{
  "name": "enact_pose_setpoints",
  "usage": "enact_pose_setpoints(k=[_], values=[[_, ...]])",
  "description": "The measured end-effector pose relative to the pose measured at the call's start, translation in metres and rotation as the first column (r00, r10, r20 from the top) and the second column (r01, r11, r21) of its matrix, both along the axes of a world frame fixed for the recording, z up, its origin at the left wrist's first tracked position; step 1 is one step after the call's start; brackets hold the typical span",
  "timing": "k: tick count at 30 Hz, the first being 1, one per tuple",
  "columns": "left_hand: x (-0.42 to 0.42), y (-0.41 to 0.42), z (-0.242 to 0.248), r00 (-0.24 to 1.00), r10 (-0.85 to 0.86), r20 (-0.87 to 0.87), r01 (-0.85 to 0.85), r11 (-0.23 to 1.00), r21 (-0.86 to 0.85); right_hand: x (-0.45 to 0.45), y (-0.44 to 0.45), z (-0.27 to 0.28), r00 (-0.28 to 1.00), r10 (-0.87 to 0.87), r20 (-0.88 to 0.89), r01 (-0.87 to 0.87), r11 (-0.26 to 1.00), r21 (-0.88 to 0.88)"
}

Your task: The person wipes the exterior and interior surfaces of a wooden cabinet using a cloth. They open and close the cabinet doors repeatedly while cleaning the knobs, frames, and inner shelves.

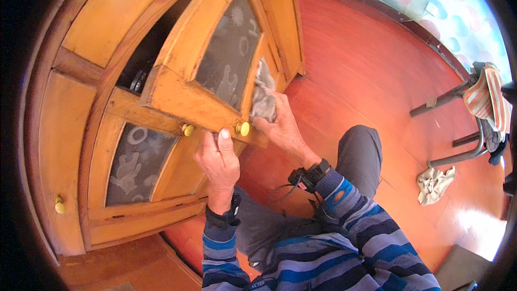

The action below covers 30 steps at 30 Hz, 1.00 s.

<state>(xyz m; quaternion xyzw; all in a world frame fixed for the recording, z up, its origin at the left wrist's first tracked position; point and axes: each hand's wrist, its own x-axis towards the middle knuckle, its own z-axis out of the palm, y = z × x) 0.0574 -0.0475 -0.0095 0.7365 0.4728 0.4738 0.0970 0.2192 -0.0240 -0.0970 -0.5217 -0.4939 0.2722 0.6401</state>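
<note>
A wooden cabinet door [177, 85] with a patterned glass panel [230, 52] stands swung out in front of me. My left hand [220, 151] grips its edge, thumb on the wood beside a round yellow knob [242, 129]. In my right hand [284, 125] is a crumpled grey cloth [264, 93], pressed against the lower wooden panel of the same door. The palm side of the right hand is hidden. Behind the open door the cabinet's inside is dark, with a shiny object [138, 81] partly visible.
A second, closed cabinet door [121, 113] with its own knob [187, 130] is at the left. To the right, a metal-legged chair [458, 159] carries a striped cloth [486, 89]. A beige cloth [435, 185] lies on the red floor [404, 137] beside it.
</note>
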Motion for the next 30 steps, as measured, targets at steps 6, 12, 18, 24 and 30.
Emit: enact_pose_setpoints(k=[6,12,18,24,30], values=[[-0.004,0.004,0.002,0.999,0.023,-0.022,-0.023,1.0,0.017,0.004,-0.003,-0.064,0.915,0.126,-0.383,-0.243,0.93,-0.275],[-0.009,0.002,0.004,1.0,0.01,0.021,-0.009,0.999,-0.051,0.043,-0.064,-0.026,0.812,0.162,-0.561,-0.347,0.906,-0.241],[-0.014,0.003,0.002,0.999,-0.034,-0.006,0.034,0.999,0.023,0.047,-0.105,0.102,0.904,0.206,-0.376,-0.261,0.96,-0.103],[-0.014,0.002,0.002,0.996,-0.093,-0.014,0.094,0.994,0.046,0.01,-0.084,0.189,0.996,0.085,-0.021,-0.078,0.968,0.239],[-0.012,0.001,0.008,0.99,-0.133,0.053,0.132,0.991,0.027,-0.01,-0.038,0.17,0.956,-0.041,0.291,-0.057,0.946,0.32]])
